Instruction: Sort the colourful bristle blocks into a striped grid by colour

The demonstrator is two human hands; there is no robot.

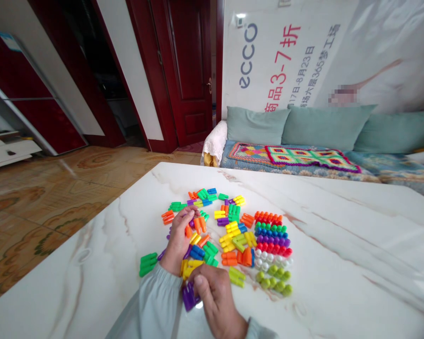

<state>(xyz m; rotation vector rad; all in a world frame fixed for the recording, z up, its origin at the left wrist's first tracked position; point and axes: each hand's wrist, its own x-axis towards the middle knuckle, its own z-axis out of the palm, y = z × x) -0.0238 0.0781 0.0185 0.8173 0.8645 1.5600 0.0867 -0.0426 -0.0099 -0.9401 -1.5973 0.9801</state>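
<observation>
My right hand (215, 294) is closed round a purple plastic piece (190, 296) with rounded prongs, close to me at the table's near side. Farther forward, my left hand (177, 237) reaches in among the scattered pieces, thumb and fingers drawn together. What they pinch, if anything, is too small to make out; a bit of purple shows by the thumb. Orange pronged pieces (199, 225) lie right beside those fingers. Around both hands are similar pieces in several colours, among them green ones (148, 264), yellow ones (191, 269) and a lime one (237, 277).
Rows of coloured balls (273, 245), sorted by colour, stand right of the pile on the white marbled table (339, 263). Behind the table is a sofa with teal pillows (325, 126) and a crocheted cover (311, 157). A dark red door (187, 70) stands at the back.
</observation>
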